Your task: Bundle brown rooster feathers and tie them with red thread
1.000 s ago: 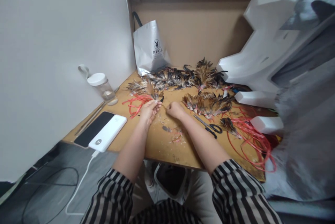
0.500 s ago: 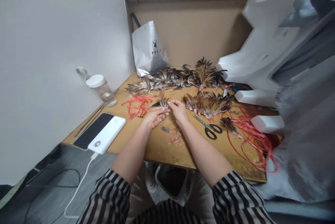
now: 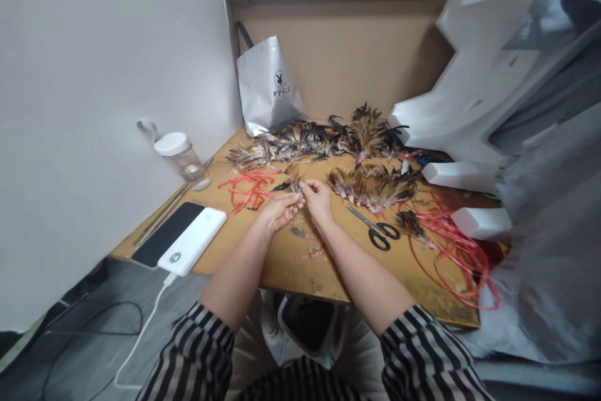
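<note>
My left hand (image 3: pixel 283 209) and my right hand (image 3: pixel 317 199) meet over the middle of the table. Between their fingertips is a small bunch of brown feathers (image 3: pixel 294 176), its tips pointing away from me. The left fingers are closed on its lower end, and the right thumb and forefinger pinch beside them. To the right of my hands lies a row of brown feather bunches (image 3: pixel 370 187). Behind is a longer heap of dark and brown feathers (image 3: pixel 300 141). Red plastic strips (image 3: pixel 248 189) lie just left of my hands. Black-handled scissors (image 3: pixel 375 229) rest right of my right forearm.
A silver bag (image 3: pixel 267 88) stands at the back left. Along the left edge are a lidded jar (image 3: pixel 181 157), a phone (image 3: pixel 166 235) and a cabled white power bank (image 3: pixel 193 243). Red strips (image 3: pixel 455 244) tangle at the right, beside white foam pieces (image 3: pixel 479 223).
My fingers have drawn slightly closer together at the base of the feather bunch, and the left fingers are more curled. Everything else keeps its place.
</note>
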The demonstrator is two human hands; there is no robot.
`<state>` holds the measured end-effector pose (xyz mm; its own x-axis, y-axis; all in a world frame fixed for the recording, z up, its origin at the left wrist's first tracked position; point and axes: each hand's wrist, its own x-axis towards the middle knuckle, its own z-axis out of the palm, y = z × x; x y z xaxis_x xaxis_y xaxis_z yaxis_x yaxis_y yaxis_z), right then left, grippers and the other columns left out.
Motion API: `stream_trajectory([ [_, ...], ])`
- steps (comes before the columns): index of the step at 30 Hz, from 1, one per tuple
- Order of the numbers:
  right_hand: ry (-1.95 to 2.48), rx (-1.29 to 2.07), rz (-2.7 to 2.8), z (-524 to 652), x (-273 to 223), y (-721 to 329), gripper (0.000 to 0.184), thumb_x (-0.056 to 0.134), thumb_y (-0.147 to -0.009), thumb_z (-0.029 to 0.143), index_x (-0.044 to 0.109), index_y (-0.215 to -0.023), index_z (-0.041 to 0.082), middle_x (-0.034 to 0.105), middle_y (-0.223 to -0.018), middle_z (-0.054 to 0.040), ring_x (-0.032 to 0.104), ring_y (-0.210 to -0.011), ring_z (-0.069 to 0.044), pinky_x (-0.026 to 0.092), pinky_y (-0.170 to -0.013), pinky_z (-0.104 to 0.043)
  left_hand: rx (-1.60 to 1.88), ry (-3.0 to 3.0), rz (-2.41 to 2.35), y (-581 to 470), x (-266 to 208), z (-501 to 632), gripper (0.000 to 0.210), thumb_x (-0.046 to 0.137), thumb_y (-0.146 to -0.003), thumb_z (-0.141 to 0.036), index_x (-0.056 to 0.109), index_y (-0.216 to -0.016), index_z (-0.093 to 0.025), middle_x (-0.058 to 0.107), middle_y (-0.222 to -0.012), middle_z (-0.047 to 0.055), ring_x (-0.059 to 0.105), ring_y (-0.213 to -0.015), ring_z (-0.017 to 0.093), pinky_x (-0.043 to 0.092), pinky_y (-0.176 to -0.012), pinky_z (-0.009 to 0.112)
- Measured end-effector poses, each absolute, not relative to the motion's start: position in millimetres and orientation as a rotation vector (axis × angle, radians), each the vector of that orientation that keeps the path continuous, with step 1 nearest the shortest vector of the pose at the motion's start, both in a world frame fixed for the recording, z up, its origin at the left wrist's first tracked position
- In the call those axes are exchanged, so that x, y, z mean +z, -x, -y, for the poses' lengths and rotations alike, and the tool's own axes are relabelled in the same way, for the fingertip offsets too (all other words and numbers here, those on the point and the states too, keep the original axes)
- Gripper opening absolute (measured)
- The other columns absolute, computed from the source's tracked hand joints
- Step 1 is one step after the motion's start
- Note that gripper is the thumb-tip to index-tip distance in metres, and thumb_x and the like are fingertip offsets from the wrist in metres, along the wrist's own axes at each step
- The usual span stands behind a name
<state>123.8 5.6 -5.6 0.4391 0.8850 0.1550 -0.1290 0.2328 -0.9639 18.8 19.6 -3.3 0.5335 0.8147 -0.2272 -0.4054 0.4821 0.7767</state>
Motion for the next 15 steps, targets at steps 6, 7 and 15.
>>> stream_trajectory([
  [6, 1.094, 0.927, 0.822, -0.4, -0.9, -131.7, 0.032, 0.062, -0.06, 0.044, 0.062, -0.072, 0.014, 0.063, -0.067, -0.0016, 0.053, -0.059, -0.011, 0.042, -0.061, -0.023, 0.873, -0.81, -0.677, -17.8, -4.9, -21.7, 0.006, 0.06, -0.072, -0.008, 0.064, -0.075, -0.007, 0.064, -0.065, 0.006, 0.055, -0.049, 0.004, 0.042, -0.046, 0.011],
  [7, 1.109, 0.96, 0.837, 0.6, -0.6, -133.9, 0.034, 0.062, -0.06, 0.045, 0.062, -0.072, 0.014, 0.063, -0.066, -0.002, 0.053, -0.059, -0.011, 0.042, -0.061, -0.023, 0.883, -0.838, -0.683, -17.7, -5.6, -21.7, 0.006, 0.061, -0.071, -0.01, 0.064, -0.075, -0.007, 0.065, -0.065, 0.006, 0.055, -0.05, 0.004, 0.042, -0.046, 0.011],
  [15, 1.091, 1.118, 0.815, 1.9, -3.1, -139.5, 0.028, 0.071, -0.05, 0.037, 0.06, -0.062, 0.015, 0.058, -0.054, 0.0028, 0.049, -0.049, -0.008, 0.039, -0.054, -0.022, 0.887, -0.989, -0.708, -19.1, -8.0, -19.2, 0.012, 0.066, -0.068, -0.018, 0.066, -0.074, -0.008, 0.065, -0.066, 0.008, 0.056, -0.051, 0.005, 0.042, -0.049, 0.013],
])
